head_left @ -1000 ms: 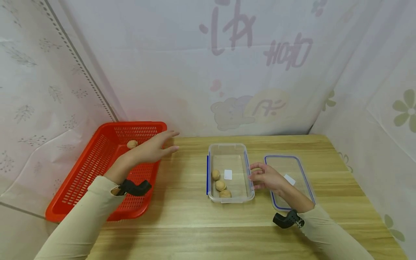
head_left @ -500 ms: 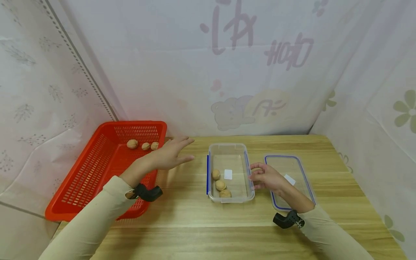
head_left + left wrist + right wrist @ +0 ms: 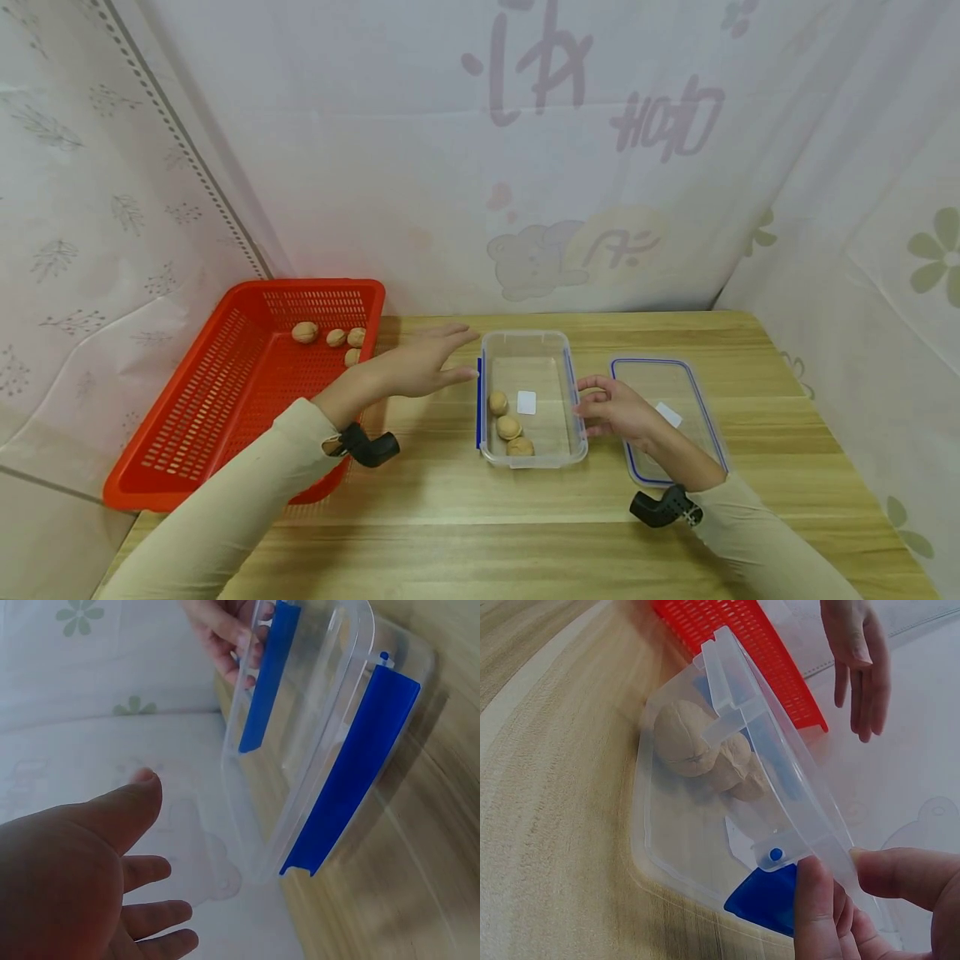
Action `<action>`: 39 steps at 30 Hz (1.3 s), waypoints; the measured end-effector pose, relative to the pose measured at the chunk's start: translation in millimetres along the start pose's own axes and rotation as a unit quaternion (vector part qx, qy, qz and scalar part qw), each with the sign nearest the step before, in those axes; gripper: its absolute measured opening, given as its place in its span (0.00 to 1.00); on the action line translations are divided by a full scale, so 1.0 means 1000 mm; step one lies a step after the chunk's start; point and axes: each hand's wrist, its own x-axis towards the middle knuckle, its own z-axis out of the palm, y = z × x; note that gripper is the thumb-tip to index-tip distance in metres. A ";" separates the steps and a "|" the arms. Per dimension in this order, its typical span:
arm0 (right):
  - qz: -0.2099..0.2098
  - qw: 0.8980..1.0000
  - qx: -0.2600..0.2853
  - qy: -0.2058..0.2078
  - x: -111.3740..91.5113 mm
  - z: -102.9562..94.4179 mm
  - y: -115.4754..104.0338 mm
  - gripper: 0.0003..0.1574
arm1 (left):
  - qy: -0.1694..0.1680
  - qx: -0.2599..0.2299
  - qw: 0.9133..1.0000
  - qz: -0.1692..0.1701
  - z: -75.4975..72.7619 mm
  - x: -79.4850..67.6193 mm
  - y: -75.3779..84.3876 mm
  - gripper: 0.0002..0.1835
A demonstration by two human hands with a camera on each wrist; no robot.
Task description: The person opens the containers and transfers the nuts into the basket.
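Observation:
A clear plastic food container [image 3: 536, 371] with blue side latches stands on the table. Three walnuts [image 3: 509, 427] lie along its left side, beside a white label. My right hand [image 3: 618, 412] pinches its right rim; in the right wrist view the thumb [image 3: 900, 874] is on one face of the wall and the fingers on the other, by the blue latch [image 3: 769, 898]. My left hand [image 3: 423, 367] hovers at the container's left edge, fingers stretched out and spread. Its palm and fingers [image 3: 154, 919] show nothing held in the left wrist view.
A red plastic basket [image 3: 251, 408] stands at the left with several walnuts [image 3: 305, 332] at its far end; my left forearm crosses over its right edge. The container's lid [image 3: 663, 379], with a blue seal, lies flat under my right wrist. A patterned cloth hangs behind the table.
My left hand has moved right, from over the basket to the container's left edge, uncovering more walnuts in the basket. The right hand and the container have stayed put.

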 end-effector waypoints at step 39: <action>-0.002 1.000 0.004 0.001 0.002 -0.001 0.001 0.31 | -0.098 0.023 0.993 0.059 0.049 0.070 0.011 0.31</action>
